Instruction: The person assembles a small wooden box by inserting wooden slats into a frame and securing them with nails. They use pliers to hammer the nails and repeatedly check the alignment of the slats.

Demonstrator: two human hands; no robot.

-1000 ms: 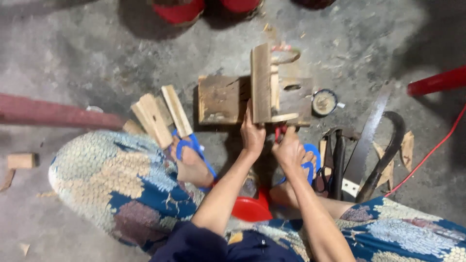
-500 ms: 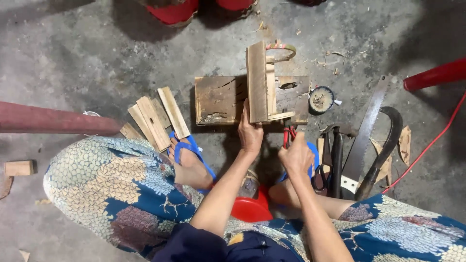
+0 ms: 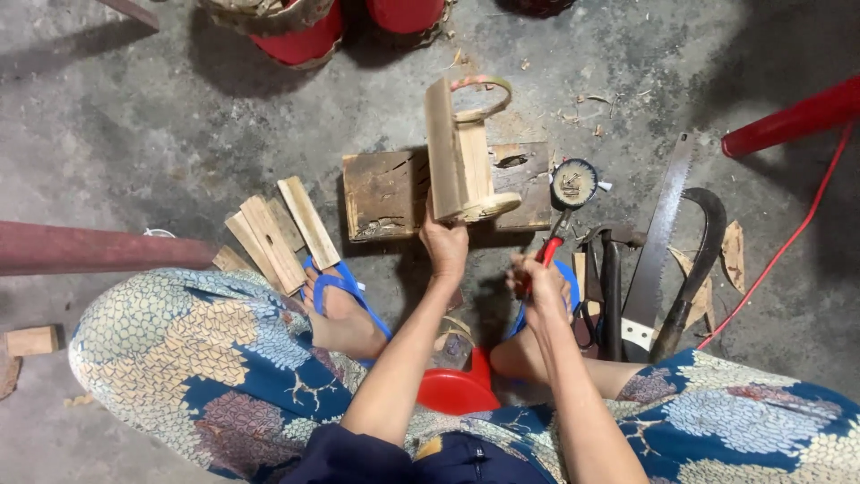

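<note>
My left hand (image 3: pixel 444 244) grips the near end of a small assembly of bamboo slats (image 3: pixel 457 154) standing on edge on a worn wooden block (image 3: pixel 387 190). A thin bamboo ring (image 3: pixel 482 97) sits at the assembly's far end. My right hand (image 3: pixel 540 289) holds a red-handled tool (image 3: pixel 548 253) just right of the block, its metal tip pointing away toward a small round tin (image 3: pixel 573 183). Both hands are above my feet in blue sandals (image 3: pixel 339 289).
A bundle of split wood slats (image 3: pixel 276 235) lies left of the block. To the right lie a hammer (image 3: pixel 611 278), a handsaw (image 3: pixel 658 235) and a curved billhook (image 3: pixel 697 269). A red cord (image 3: pixel 788 242), red stool legs (image 3: pixel 793 116), red buckets (image 3: pixel 305 36) and a dark red pole (image 3: pixel 98 251) surround the spot.
My right hand has drawn back from the slat assembly toward me, with the red-handled tool now held up and pointing away. The left hand keeps its grip on the assembly.
</note>
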